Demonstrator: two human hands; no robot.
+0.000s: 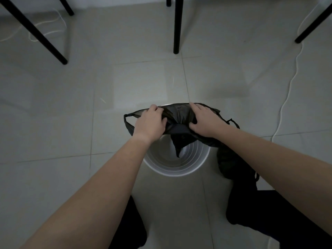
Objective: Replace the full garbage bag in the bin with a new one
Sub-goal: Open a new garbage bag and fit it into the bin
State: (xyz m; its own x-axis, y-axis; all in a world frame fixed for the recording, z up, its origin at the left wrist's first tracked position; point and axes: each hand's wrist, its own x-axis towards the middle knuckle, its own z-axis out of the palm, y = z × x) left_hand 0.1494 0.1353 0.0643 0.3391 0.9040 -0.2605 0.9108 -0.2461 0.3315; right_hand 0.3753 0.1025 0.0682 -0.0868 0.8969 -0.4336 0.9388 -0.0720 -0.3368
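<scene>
Item: dark trousers (280,221), matte cloth, nearest the viewer and below both bare forearms. Item: bin (176,174), round, white, smooth plastic with stepped rings inside, standing on the floor directly under and just nearer than the hands; no liner covers its near rim. Item: dark crinkled bundle (228,162), lumpy, on the floor touching or just beside the bin, beneath the right forearm; its nature cannot be told for sure. Item: left hand (150,123), fingers curled over and gripping the bag's edge. Item: right hand (203,121), fingers laid across the film, thumb tucked in, pinching it. Item: garbage bag (177,115), thin black plastic, creased and slightly glossy, stretched between the two hands above the far side of the bin, one limp pointed fold hanging into the bin, loop handles sticking out past each hand. Item: floor (125,87), pale glossy square tiles with thin grout lines. Item: white cable (287,97), thin, wavy, right of the right hand. Item: black furniture legs (177,26), slender round rods, well beyond the hands.
</scene>
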